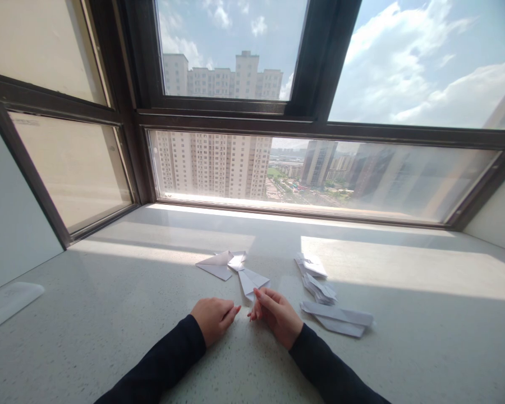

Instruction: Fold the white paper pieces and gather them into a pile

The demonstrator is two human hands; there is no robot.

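My right hand (278,315) pinches the near tip of a folded white paper plane (251,280) that lies on the pale stone sill (109,314). My left hand (214,318) rests on the sill just left of it, fingers curled, index pointing toward the right hand, with nothing visibly in it. Both arms wear dark sleeves. Two more folded paper shapes (219,265) lie just beyond the held plane.
A stack of folded white papers (315,278) sits right of my right hand, and a flatter folded piece (339,320) lies nearer. A white flat object (6,303) lies at the far left. Dark window frames (311,130) border the sill's far edge.
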